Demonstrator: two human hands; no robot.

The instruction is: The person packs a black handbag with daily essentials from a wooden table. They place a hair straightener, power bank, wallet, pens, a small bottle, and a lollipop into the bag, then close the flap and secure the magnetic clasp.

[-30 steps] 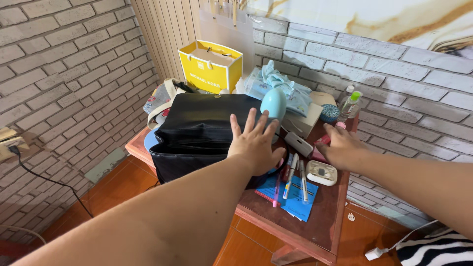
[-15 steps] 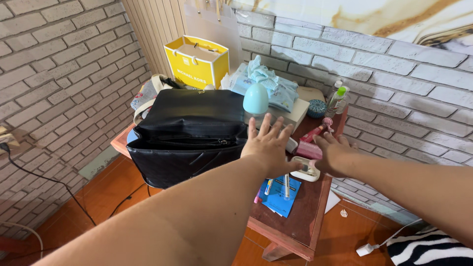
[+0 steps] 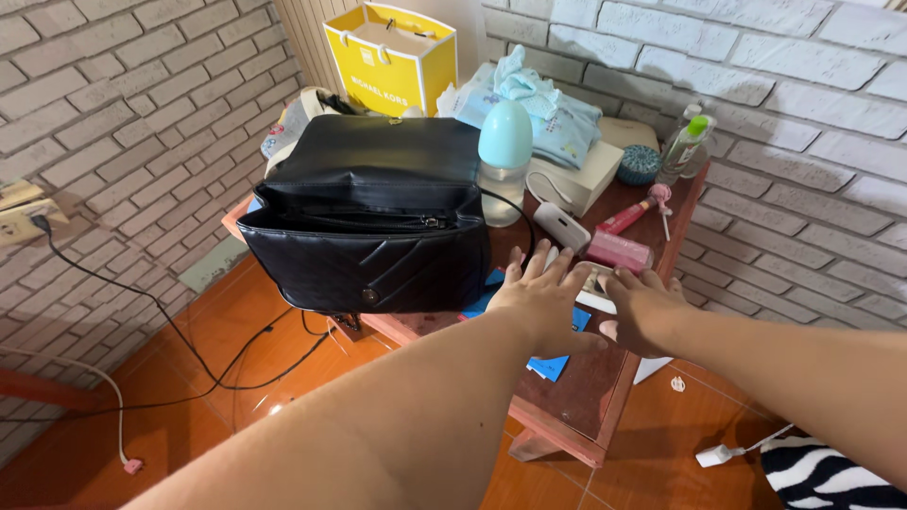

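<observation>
Forearms reach in from the bottom edge toward a small wooden table. Left hand lies flat with its fingers spread wide, gripping nothing, palm down over a blue paper whose corner shows at its 6 o'clock. Right hand sits just beside it at 3 o'clock, fingers loosely spread and likewise holding nothing; between the two hands a white case is mostly covered, and whether either hand presses it I cannot tell.

At 9 o'clock from the left hand stands a black quilted bag, its flap thrown back and its mouth open; the inside is dark and nothing in it can be made out. At 12 o'clock from the hands lie a pink box and a white device on a dark cord. Farther off, a bottle with a pale blue egg-shaped cap stands just beside the bag, and a pink wand lies near the table's far edge.

Against the brick wall: a white box, folded light blue cloths, a teal round tin, a clear bottle with a green cap, and at 11 o'clock a yellow paper bag, open at the top, contents unseen.
</observation>
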